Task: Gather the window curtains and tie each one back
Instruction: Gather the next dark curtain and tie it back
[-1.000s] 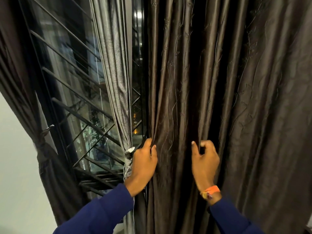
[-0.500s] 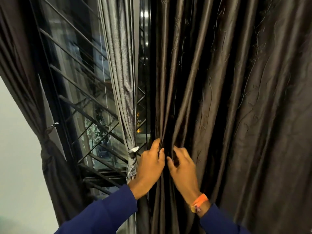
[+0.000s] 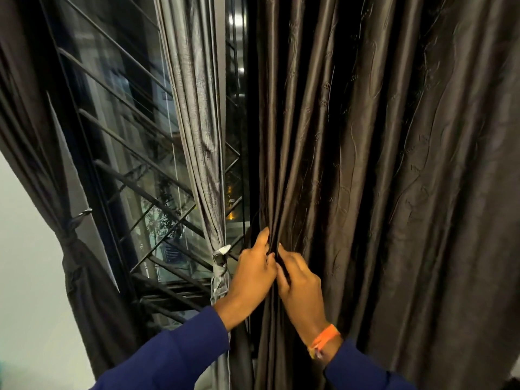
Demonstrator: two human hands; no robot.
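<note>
At curtain (image 3: 365, 164) edge, both hands (image 3: 254, 273) pinching folds

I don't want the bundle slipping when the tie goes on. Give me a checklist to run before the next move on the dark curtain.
1. Left hand grips the dark curtain's leading folds: ok.
2. Right hand pinches the pleats beside it: ok.
3. Whole curtain gathered: not ok, wide loose fabric hangs to the right.
4. Tie-back for this curtain at hand: cannot tell, none in view.
5. Grey curtain already tied: ok, a band cinches it.
6. Far-left dark curtain tied: ok, knotted at its waist.
</note>
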